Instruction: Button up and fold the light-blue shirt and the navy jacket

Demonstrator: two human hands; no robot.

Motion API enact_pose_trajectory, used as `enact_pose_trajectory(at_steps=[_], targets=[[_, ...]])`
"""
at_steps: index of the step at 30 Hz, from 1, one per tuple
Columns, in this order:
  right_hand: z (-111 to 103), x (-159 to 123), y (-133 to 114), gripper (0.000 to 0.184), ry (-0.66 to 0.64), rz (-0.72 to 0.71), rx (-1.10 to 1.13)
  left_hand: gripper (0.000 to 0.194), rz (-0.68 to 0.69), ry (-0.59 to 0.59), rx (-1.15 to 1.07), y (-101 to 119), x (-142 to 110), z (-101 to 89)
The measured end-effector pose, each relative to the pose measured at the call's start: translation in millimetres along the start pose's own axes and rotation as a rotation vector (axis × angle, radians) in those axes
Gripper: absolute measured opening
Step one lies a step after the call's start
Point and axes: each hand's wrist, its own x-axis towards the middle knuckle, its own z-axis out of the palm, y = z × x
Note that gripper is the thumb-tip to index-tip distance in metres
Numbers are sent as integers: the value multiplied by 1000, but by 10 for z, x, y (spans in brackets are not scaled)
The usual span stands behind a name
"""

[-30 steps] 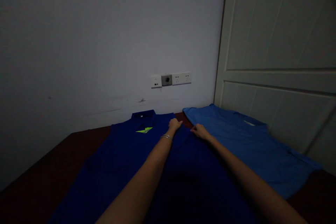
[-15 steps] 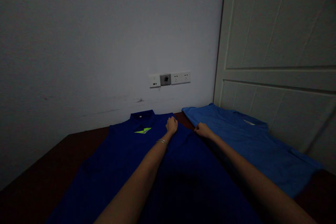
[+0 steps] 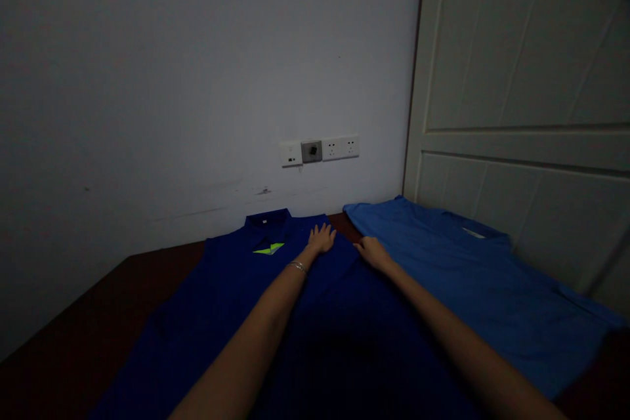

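Note:
A dark navy shirt point(image 3: 231, 302) with a collar and a lime-green patch point(image 3: 269, 248) lies spread flat on a dark table point(image 3: 73, 328). My left hand point(image 3: 322, 237), with a thin bracelet on its wrist, lies flat on the shirt's far right shoulder, fingers stretched out and apart. My right hand point(image 3: 373, 251) rests palm down at the navy shirt's right edge, fingers extended, where it meets a lighter blue shirt point(image 3: 472, 275). Neither hand holds anything.
The lighter blue shirt lies spread to the right, reaching a white panelled door point(image 3: 522, 111). A grey wall point(image 3: 197, 79) stands right behind the table, with a row of sockets and a switch point(image 3: 319, 149). Bare dark tabletop shows at the left.
Both hands were closed on the navy shirt's shoulder fabric; they have let go and now lie flat on it with fingers stretched. The view has shifted only slightly.

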Motion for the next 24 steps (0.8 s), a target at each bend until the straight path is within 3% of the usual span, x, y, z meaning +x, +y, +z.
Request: enact_pose_trajectory(at_steps=[11,17,20,24], targets=[[50,-220,-72,28,24,-39,-138,71,-105,-62,66,-75,105,-38],[-78,-221,-134,33,19,-25,-222,75,-258,59,50,-2,99,-26],[-177,-201,-204,32,45,-101,-246,59,-166,160,49,-47,117,-25],[-110,-194,-314,42,34,-381,-182,49,69,85,76,-150,144,-44]])
